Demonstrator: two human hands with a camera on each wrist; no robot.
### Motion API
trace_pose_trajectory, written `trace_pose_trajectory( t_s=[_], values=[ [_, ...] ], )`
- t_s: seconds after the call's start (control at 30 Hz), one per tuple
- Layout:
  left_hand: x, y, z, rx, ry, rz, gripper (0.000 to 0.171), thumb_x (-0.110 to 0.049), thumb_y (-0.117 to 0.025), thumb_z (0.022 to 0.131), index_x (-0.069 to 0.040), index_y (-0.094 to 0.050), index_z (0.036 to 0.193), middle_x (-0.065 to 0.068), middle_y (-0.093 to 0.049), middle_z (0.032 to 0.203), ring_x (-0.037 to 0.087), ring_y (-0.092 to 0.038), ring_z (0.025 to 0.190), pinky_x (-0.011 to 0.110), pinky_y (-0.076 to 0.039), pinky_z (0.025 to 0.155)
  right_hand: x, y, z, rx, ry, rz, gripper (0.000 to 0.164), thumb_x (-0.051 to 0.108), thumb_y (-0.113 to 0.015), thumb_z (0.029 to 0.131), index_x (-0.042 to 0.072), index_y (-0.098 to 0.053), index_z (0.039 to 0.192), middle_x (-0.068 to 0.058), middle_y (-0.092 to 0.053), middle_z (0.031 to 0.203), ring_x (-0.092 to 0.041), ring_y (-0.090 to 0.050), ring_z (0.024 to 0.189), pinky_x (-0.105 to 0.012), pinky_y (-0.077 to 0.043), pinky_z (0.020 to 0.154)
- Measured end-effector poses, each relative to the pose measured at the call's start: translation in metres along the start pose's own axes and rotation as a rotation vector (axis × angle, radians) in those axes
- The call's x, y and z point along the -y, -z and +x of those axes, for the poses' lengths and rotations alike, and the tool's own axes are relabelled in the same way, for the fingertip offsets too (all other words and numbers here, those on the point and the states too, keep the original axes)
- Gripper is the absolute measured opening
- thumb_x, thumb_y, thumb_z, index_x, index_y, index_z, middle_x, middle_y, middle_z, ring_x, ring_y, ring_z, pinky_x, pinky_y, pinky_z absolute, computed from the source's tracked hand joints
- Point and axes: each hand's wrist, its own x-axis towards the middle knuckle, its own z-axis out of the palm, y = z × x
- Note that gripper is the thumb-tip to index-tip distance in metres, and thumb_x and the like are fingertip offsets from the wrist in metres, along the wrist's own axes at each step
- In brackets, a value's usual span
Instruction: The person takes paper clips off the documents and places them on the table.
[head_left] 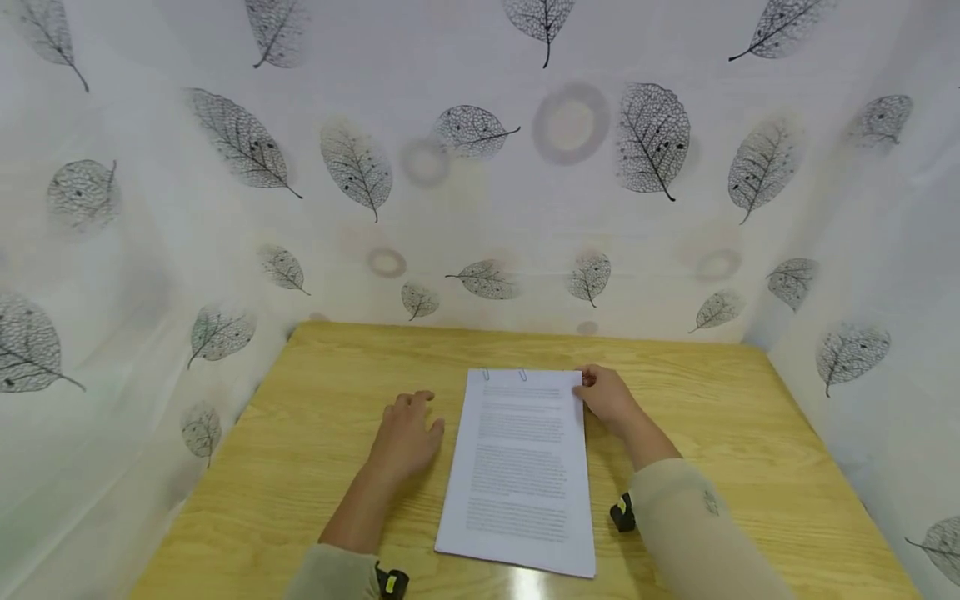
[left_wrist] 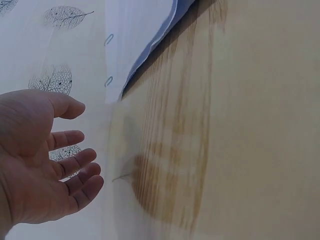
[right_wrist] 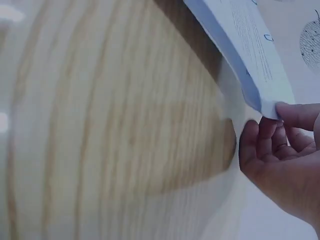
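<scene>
Paper-clipped sheaf of printed pages (head_left: 519, 467), flat mid wooden table (head_left: 750, 433), light and floppy, likely best lifted by its clipped top edge; right hand (head_left: 609, 398) pinches the top-right corner, left hand (head_left: 405, 433) beside it, fingers relaxed, holding nothing.
</scene>
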Motion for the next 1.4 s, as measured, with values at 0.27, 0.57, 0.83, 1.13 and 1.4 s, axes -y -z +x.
trace_pose_trajectory(
  t_s=[0.27,0.57,0.83,1.13,1.4],
  values=[
    [-0.001,-0.004,0.006,0.001,-0.009,-0.048,0.051,-0.030,-0.063,0.107,-0.010,-0.055,0.153,0.023,-0.056,0.154,0.045,-0.054,0.140,0.062,-0.051,0.112,-0.006,0.013,-0.005,0.077,-0.010,0.322,0.042,0.008,-0.053,0.113,-0.008,-0.051,0.152,-0.013,-0.058,0.130,-0.016,-0.062,0.103,-0.028,-0.058,0.087],
    [-0.009,-0.003,0.015,0.006,-0.023,-0.154,0.048,-0.027,-0.062,0.108,-0.008,-0.054,0.152,0.019,-0.061,0.149,0.045,-0.057,0.140,0.063,-0.049,0.116,-0.007,0.016,-0.009,0.105,0.006,0.437,0.036,0.006,-0.054,0.112,-0.009,-0.054,0.145,-0.004,-0.061,0.118,-0.014,-0.064,0.100,-0.026,-0.059,0.084],
    [-0.012,-0.006,0.028,0.006,-0.009,-0.351,0.047,-0.033,-0.050,0.113,-0.011,-0.050,0.155,0.017,-0.066,0.148,0.039,-0.065,0.137,0.058,-0.052,0.115,-0.009,0.009,-0.013,0.146,0.035,0.449,0.032,0.006,-0.056,0.111,-0.006,-0.059,0.140,-0.001,-0.064,0.117,-0.015,-0.065,0.101,-0.028,-0.059,0.085],
    [-0.019,-0.008,0.032,0.026,-0.017,-0.520,0.045,-0.032,-0.056,0.111,-0.020,-0.052,0.154,0.015,-0.067,0.141,0.032,-0.066,0.126,0.050,-0.054,0.107,-0.008,0.000,-0.019,0.180,0.040,0.468,0.031,0.005,-0.055,0.111,-0.008,-0.059,0.138,-0.001,-0.063,0.114,-0.015,-0.066,0.100,-0.028,-0.059,0.084],
    [-0.018,-0.012,0.031,0.040,-0.082,-0.509,0.041,-0.025,-0.064,0.109,-0.023,-0.055,0.148,0.009,-0.068,0.106,0.020,-0.059,0.085,0.032,-0.048,0.070,-0.013,-0.005,-0.020,0.218,0.030,0.484,0.030,0.004,-0.057,0.109,-0.010,-0.058,0.136,-0.002,-0.063,0.112,-0.014,-0.067,0.099,-0.030,-0.060,0.084]
  ],
)
